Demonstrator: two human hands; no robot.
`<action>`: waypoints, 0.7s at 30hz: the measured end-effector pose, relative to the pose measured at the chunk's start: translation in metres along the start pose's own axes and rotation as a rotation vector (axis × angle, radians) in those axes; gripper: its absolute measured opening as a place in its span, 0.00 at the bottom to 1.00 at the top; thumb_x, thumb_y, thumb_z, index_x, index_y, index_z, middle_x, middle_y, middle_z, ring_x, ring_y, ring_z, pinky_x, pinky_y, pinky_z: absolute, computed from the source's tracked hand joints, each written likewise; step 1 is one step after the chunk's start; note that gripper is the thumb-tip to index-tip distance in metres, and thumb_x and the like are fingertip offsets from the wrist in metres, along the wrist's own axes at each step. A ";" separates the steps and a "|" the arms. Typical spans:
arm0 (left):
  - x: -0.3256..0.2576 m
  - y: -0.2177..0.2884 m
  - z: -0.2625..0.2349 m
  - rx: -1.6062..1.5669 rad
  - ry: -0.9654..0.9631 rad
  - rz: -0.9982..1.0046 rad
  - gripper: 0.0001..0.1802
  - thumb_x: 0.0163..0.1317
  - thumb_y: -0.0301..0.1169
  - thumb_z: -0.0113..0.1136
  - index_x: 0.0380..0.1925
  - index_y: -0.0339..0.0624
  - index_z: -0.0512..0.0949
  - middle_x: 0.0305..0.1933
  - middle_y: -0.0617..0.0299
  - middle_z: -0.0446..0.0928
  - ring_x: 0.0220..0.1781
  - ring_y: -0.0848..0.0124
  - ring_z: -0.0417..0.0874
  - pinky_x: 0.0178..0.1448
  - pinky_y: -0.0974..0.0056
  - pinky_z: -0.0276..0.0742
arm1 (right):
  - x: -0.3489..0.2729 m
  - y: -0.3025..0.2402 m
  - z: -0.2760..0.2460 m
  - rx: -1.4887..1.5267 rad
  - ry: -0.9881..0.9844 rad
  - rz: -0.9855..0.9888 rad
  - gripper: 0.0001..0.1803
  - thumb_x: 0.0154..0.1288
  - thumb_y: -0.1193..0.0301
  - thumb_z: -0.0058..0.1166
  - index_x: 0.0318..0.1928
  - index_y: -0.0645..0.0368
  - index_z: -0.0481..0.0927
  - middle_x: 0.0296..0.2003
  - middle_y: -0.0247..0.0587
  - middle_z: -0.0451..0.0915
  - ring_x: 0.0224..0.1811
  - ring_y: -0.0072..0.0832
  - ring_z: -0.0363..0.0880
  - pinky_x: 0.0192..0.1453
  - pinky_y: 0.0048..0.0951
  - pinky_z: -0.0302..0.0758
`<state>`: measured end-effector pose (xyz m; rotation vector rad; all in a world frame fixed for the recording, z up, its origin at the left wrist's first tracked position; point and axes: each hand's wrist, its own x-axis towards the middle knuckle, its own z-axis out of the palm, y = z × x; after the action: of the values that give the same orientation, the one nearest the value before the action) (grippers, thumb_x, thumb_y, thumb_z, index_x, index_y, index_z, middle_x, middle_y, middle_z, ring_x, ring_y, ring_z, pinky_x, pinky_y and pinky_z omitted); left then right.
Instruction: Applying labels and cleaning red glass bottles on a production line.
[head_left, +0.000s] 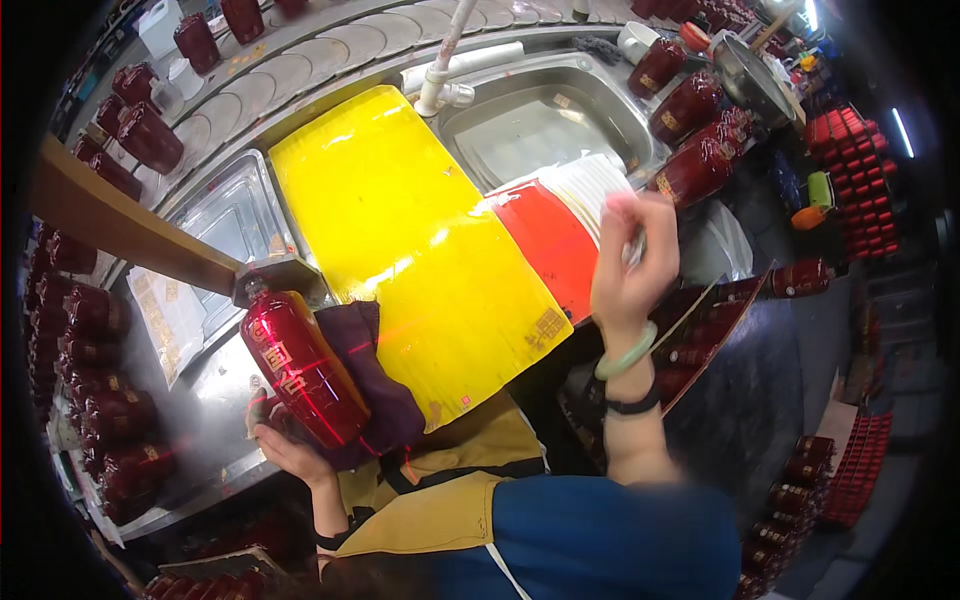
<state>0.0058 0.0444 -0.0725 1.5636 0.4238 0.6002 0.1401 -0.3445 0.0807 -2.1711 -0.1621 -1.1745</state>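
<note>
We see the left hand cupped under the base of a glossy dark-red ceramic bottle, its fingers curled about the bottle's lower end together with a dark purple cloth that lies against the bottle's right side. The bottle tilts, neck up and to the left, where it meets a grey metal fitting at the end of a brown wooden beam. We see the right hand raised beside a stack of white sheets; it is blurred, its fingers look loosely bent, and we cannot tell whether they pinch anything. On its wrist sit a pale green bangle and a black band. Between the hands a large glossy yellow sheet covers the steel desk, with a red sheet just beside it. More dark-red bottles stand near a steel sink.
</note>
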 end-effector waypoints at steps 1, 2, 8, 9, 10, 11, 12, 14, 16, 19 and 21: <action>0.000 0.002 0.000 -0.021 0.010 -0.016 0.30 0.84 0.46 0.31 0.65 0.32 0.70 0.57 0.54 0.75 0.53 0.68 0.78 0.57 0.64 0.74 | 0.027 0.011 0.011 -0.068 -0.053 -0.014 0.03 0.67 0.77 0.61 0.39 0.60 0.80 0.33 0.36 0.77 0.30 0.30 0.72 0.33 0.29 0.67; -0.001 0.003 0.000 -0.043 0.027 -0.031 0.30 0.84 0.46 0.31 0.65 0.32 0.70 0.57 0.54 0.75 0.53 0.68 0.78 0.57 0.63 0.74 | 0.051 0.026 0.028 -0.080 -0.098 0.023 0.04 0.67 0.74 0.62 0.40 0.59 0.81 0.33 0.38 0.79 0.30 0.31 0.76 0.33 0.32 0.70; 0.000 -0.002 0.002 -0.094 0.005 -0.044 0.33 0.83 0.50 0.30 0.67 0.31 0.68 0.64 0.49 0.74 0.64 0.59 0.78 0.68 0.54 0.73 | 0.145 0.227 0.117 -0.316 -0.745 0.186 0.13 0.61 0.61 0.65 0.40 0.57 0.87 0.36 0.45 0.88 0.41 0.40 0.87 0.49 0.37 0.81; -0.001 -0.004 -0.001 -0.106 0.047 -0.045 0.33 0.83 0.51 0.31 0.67 0.31 0.68 0.64 0.49 0.74 0.65 0.59 0.77 0.69 0.53 0.72 | 0.150 0.253 0.131 -0.427 -0.890 0.275 0.15 0.59 0.59 0.65 0.40 0.56 0.88 0.37 0.45 0.88 0.43 0.41 0.88 0.52 0.37 0.81; -0.002 -0.003 -0.008 -0.090 0.032 -0.066 0.34 0.83 0.52 0.32 0.67 0.31 0.68 0.64 0.49 0.73 0.67 0.58 0.76 0.71 0.51 0.70 | 0.153 0.274 0.144 -0.422 -0.900 0.261 0.15 0.59 0.59 0.65 0.40 0.56 0.88 0.37 0.45 0.88 0.43 0.41 0.88 0.52 0.37 0.81; -0.002 0.000 -0.005 -0.154 0.021 -0.061 0.34 0.82 0.53 0.33 0.66 0.31 0.67 0.65 0.49 0.72 0.67 0.58 0.75 0.72 0.51 0.70 | 0.157 0.293 0.154 -0.476 -0.988 0.301 0.16 0.57 0.58 0.65 0.40 0.55 0.88 0.37 0.45 0.89 0.42 0.39 0.88 0.52 0.36 0.81; -0.004 -0.005 -0.009 -0.074 0.053 -0.034 0.34 0.82 0.53 0.33 0.66 0.32 0.67 0.66 0.49 0.72 0.68 0.57 0.74 0.73 0.50 0.69 | 0.159 0.311 0.166 -0.523 -1.079 0.343 0.16 0.56 0.57 0.66 0.40 0.53 0.89 0.37 0.45 0.89 0.42 0.38 0.88 0.53 0.35 0.81; -0.005 -0.014 -0.013 -0.080 0.111 -0.028 0.32 0.82 0.52 0.34 0.66 0.33 0.67 0.67 0.49 0.70 0.69 0.58 0.73 0.73 0.49 0.69 | 0.159 0.344 0.182 -0.568 -1.142 0.389 0.15 0.57 0.59 0.66 0.39 0.55 0.89 0.36 0.41 0.89 0.37 0.33 0.87 0.47 0.33 0.82; -0.011 -0.004 -0.011 -0.295 0.102 -0.112 0.31 0.81 0.53 0.36 0.65 0.37 0.68 0.67 0.52 0.70 0.69 0.58 0.72 0.74 0.50 0.69 | 0.155 0.364 0.203 -0.600 -1.278 0.423 0.14 0.59 0.60 0.67 0.40 0.56 0.89 0.35 0.37 0.88 0.31 0.28 0.86 0.39 0.33 0.82; -0.017 0.015 0.008 -0.453 0.113 -0.168 0.31 0.79 0.54 0.36 0.65 0.40 0.68 0.68 0.53 0.71 0.70 0.59 0.71 0.75 0.52 0.69 | 0.144 0.387 0.225 -0.610 -1.365 0.545 0.22 0.63 0.63 0.64 0.55 0.60 0.83 0.46 0.45 0.87 0.42 0.35 0.88 0.46 0.38 0.83; -0.025 0.013 0.007 -0.302 0.269 -0.159 0.31 0.79 0.53 0.36 0.67 0.40 0.68 0.71 0.52 0.69 0.72 0.59 0.69 0.76 0.51 0.68 | 0.130 0.399 0.240 -0.669 -1.367 0.429 0.23 0.65 0.62 0.61 0.57 0.60 0.82 0.50 0.48 0.86 0.50 0.41 0.86 0.53 0.42 0.81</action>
<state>-0.0112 0.0228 -0.0624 1.1539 0.6229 0.7182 0.5438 -0.5358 -0.1036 -2.9893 0.1535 0.7361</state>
